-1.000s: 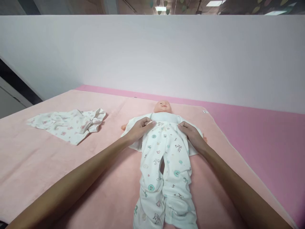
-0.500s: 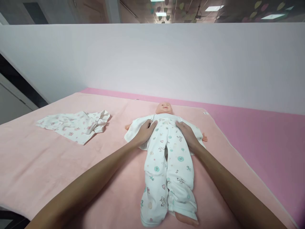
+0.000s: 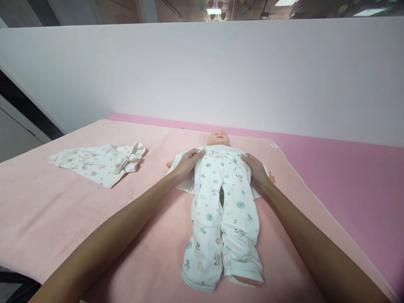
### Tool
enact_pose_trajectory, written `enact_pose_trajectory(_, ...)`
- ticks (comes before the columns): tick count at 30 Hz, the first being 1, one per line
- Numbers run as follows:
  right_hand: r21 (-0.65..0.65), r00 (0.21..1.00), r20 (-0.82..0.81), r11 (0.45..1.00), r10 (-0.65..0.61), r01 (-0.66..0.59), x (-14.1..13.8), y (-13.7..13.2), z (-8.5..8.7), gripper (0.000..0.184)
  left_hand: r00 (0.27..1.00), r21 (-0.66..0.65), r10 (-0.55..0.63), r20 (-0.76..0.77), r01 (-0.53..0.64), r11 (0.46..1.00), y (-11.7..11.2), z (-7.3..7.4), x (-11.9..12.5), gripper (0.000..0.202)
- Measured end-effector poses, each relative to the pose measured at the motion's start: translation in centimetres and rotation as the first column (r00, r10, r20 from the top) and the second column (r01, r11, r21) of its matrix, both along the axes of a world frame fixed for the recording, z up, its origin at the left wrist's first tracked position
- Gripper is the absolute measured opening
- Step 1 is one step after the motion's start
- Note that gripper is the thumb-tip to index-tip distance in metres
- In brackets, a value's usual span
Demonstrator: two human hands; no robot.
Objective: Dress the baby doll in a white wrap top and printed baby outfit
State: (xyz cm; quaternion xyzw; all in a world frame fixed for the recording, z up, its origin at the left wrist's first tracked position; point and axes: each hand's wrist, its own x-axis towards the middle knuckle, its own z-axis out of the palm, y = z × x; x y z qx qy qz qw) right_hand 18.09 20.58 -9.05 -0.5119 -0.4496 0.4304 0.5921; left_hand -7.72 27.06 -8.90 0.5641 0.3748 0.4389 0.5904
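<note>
A baby doll (image 3: 218, 138) lies on its back, head away from me. White baby pants (image 3: 225, 185) with small animal and button prints cover its legs and reach up over its torso. Under them a white top (image 3: 186, 185) spreads out at both sides. My left hand (image 3: 189, 162) grips the pants' waistband at its left corner, thumb on top. At the right corner, my right hand (image 3: 255, 169) pinches the waistband too. One doll foot (image 3: 249, 281) shows at the right cuff; the other foot is hidden in the left leg.
A second white printed garment (image 3: 101, 163) lies crumpled on the left of the pink blanket (image 3: 151, 252). Behind stands a white wall panel (image 3: 202, 75). A brighter pink surface (image 3: 344, 176) extends on the right.
Both hands have moved apart and slightly up, stretching the waistband wider and higher towards the doll's chin. The cuffs have shifted up a little in view.
</note>
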Motion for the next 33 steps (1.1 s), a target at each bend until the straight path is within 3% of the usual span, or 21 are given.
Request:
enact_pose_trajectory(3, 0.063, 0.977, 0.215, 0.998, -0.003, -0.011, -0.1, 0.8, 0.9, 0.049, 0.998, 0.128, -0.054, -0.024, 0.057, 0.990, 0.6, 1.5, 0.1, 0.042)
enact_pose_trajectory(6, 0.106, 0.928, 0.373, 0.993, 0.016, -0.059, -0.8, 1.7, 1.5, 0.043, 0.995, 0.265, -0.028, -0.097, 0.052, 0.963, 1.0, 2.3, 0.9, 0.036)
enact_pose_trajectory(11, 0.053, 0.911, 0.382, 0.988, -0.151, 0.142, -0.5, 3.2, 0.0, 0.040, 0.954, 0.334, 0.119, -0.276, -0.021, 0.942, 1.7, 0.9, 1.9, 0.025)
enact_pose_trajectory(14, 0.069, 0.819, 0.520, 0.968, -0.242, 0.242, -0.4, 3.0, -0.3, 0.029, 0.902, 0.425, 0.208, -0.377, -0.031, 0.904, 1.7, 0.2, 2.2, 0.019)
enact_pose_trajectory(17, 0.211, 0.686, 0.646, 0.942, -0.334, 0.260, -1.5, 0.3, 1.8, 0.029, 0.837, 0.579, 0.367, -0.406, -0.074, 0.812, 0.4, 1.1, 1.5, 0.011)
enact_pose_trajectory(19, 0.292, 0.600, 0.729, 0.943, -0.329, 0.162, -3.0, -3.5, 4.0, 0.033, 0.805, 0.644, 0.415, -0.423, -0.056, 0.763, -2.0, 2.4, 0.0, 0.017)
enact_pose_trajectory(21, 0.337, 0.534, 0.799, 0.941, -0.278, -0.014, -5.1, -8.7, 5.9, 0.026, 0.788, 0.654, 0.389, -0.477, 0.023, 0.756, -5.7, 3.7, -2.4, 0.024)
enact_pose_trajectory(24, 0.245, 0.392, 0.914, 0.914, -0.107, -0.322, -8.2, -17.0, 6.2, 0.014, 0.731, 0.632, 0.354, -0.584, 0.135, 0.763, -13.1, 4.2, -6.9, 0.025)
enact_pose_trajectory(26, 0.145, 0.297, 0.955, 0.895, -0.014, -0.423, -9.9, -21.3, 4.7, 0.015, 0.695, 0.570, 0.315, -0.647, 0.165, 0.805, -18.1, 2.9, -9.6, 0.025)
enact_pose_trajectory(29, 0.066, 0.213, 0.977, 0.900, 0.031, -0.431, -11.1, -24.5, 1.6, 0.014, 0.680, 0.452, 0.165, -0.714, 0.267, 0.851, -23.7, -0.2, -12.0, 0.025)
enact_pose_trajectory(33, 0.130, 0.153, 0.985, 0.928, -0.081, -0.348, -11.6, -24.7, -0.9, 0.014, 0.662, 0.494, 0.237, -0.711, 0.231, 0.838, -26.8, -3.2, -11.6, 0.035)
